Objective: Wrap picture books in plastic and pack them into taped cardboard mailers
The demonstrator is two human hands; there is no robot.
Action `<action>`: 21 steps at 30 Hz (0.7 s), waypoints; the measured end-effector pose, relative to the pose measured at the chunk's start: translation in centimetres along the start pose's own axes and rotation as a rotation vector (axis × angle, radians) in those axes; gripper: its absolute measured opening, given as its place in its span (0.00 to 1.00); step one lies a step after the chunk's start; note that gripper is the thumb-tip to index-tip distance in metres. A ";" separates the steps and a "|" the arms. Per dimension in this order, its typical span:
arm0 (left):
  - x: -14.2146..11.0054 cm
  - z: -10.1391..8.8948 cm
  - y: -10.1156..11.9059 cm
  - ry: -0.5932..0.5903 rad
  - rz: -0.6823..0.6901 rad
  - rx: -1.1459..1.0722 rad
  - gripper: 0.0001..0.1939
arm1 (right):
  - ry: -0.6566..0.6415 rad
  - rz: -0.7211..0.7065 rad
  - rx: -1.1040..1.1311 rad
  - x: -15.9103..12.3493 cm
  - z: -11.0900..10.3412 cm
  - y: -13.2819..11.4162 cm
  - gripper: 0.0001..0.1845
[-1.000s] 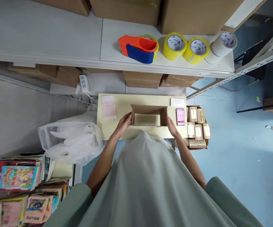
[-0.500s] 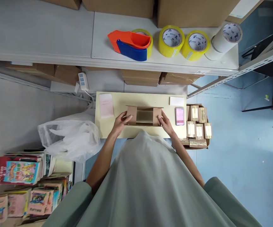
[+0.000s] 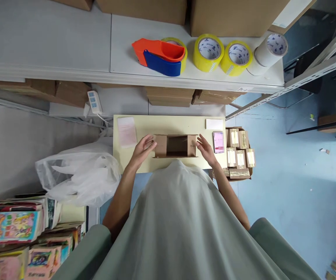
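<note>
We had left hand and right hand loosely spread at opposite ends of the box, on the table.

Through my feed, person wore loose grey-green top, plain cloth. Soft folds fanned down front from narrow peak. Left sleeve and right sleeve matched in colour, wide-cut, short. Left hand and right hand bare.

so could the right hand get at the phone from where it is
Probably yes. The phone lies uncovered on the table close to the right hand, and nothing shows between them. The hand is at the right end of the open carton, seemingly not gripping it.
</note>
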State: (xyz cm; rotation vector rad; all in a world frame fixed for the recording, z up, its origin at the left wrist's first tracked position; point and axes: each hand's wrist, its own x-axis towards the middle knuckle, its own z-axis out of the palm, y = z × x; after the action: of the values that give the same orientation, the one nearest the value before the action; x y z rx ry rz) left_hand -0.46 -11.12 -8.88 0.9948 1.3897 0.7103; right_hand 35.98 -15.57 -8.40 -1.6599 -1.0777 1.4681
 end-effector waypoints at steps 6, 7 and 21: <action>-1.8 -2.3 2.9 -0.221 0.206 0.295 0.75 | 0.016 -0.122 -0.138 -1.5 -2.0 -3.1 0.51; -1.9 -2.3 3.2 -0.229 0.223 0.350 0.77 | 0.031 -0.139 -0.169 -1.5 -1.8 -3.5 0.50; -0.8 0.7 2.8 -0.078 0.396 0.534 0.16 | 0.072 -0.170 -0.340 -1.7 -0.2 -4.0 0.36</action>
State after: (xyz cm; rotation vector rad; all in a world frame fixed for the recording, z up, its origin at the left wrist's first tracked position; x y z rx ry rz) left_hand 0.54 -10.69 -6.10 1.7347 1.3549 0.5837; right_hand 35.54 -15.28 -4.06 -1.7820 -1.4516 1.1554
